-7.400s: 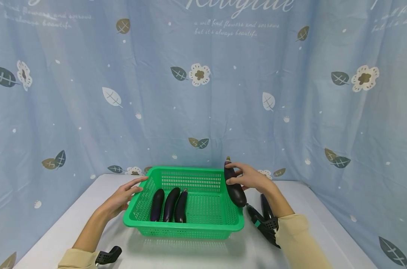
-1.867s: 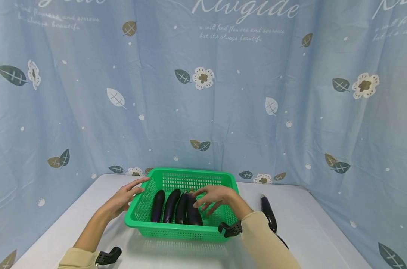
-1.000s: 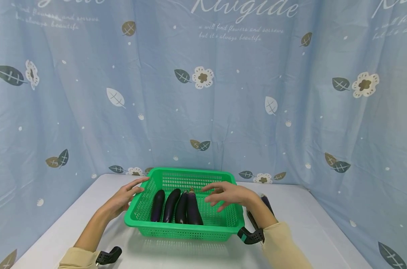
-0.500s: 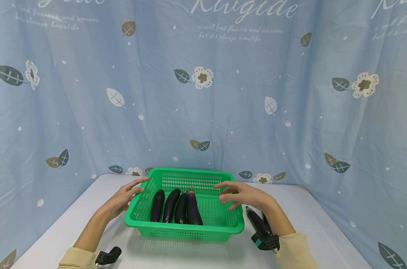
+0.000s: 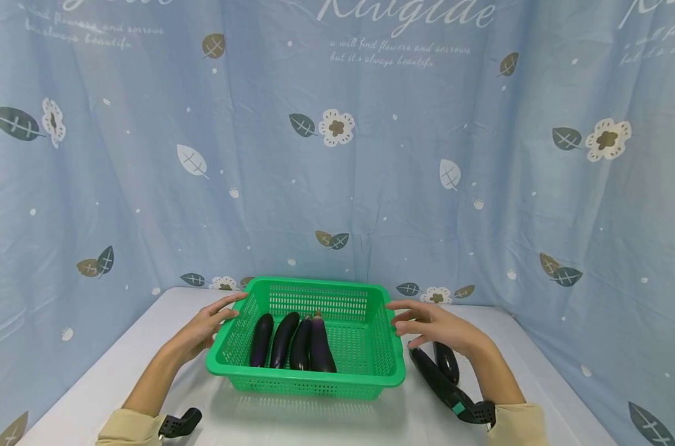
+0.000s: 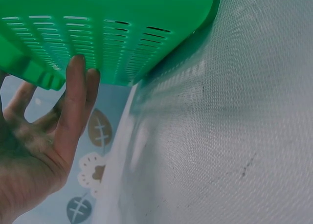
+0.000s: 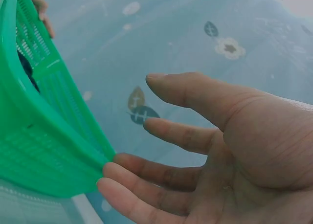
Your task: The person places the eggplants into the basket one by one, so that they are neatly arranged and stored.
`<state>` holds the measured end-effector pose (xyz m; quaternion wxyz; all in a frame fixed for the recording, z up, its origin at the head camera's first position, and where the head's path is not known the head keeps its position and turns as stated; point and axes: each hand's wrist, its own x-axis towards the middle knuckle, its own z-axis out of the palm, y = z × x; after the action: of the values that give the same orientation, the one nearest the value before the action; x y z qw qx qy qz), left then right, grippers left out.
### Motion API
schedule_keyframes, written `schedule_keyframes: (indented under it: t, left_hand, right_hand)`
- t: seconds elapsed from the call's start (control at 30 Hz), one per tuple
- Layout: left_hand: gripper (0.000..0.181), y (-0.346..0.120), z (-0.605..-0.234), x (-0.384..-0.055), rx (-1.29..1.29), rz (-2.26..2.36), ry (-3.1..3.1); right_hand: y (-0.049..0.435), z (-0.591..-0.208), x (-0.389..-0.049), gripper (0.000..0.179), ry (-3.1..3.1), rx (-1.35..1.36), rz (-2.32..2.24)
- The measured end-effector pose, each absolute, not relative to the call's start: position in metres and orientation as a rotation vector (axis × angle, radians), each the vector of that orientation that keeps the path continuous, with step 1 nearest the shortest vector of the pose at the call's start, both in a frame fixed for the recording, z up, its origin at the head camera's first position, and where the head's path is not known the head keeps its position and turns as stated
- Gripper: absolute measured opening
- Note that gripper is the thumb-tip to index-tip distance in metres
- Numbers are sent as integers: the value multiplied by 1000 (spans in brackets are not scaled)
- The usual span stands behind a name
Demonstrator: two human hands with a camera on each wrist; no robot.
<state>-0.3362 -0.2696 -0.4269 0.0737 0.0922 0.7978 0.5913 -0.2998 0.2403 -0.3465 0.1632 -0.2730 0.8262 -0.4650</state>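
Observation:
A green plastic basket [image 5: 304, 370] stands on the table in the head view, with several dark purple eggplants [image 5: 284, 341] side by side in its left half. My left hand [image 5: 204, 328] touches the basket's left rim; in the left wrist view its straight fingers [image 6: 76, 94] reach the outer wall. At the right rim is my right hand [image 5: 435, 325], spread loosely and holding nothing. Its fingertips are close to the basket in the right wrist view; contact is unclear. Two more eggplants [image 5: 433, 376] lie on the table below my right hand, one partly covered by the wrist device.
A white table [image 5: 315, 427] carries everything. Behind it hangs a blue curtain [image 5: 248, 173] with leaves and flowers. Each wrist wears a black camera [image 5: 181, 424], and the right one overlaps an eggplant in the head view.
My right hand let go of an eggplant inside the basket, beside the other eggplants, then drew back rightward to the right rim. The left hand stayed at the left rim.

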Motion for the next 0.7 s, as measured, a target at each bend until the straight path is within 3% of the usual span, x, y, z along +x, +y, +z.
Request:
schedule_keyframes:
  t: [0.7]
  left_hand:
    - [56, -270, -429, -337, 282, 1777, 2421]
  right_hand:
    - [291, -367, -300, 58, 2335, -644, -1433]
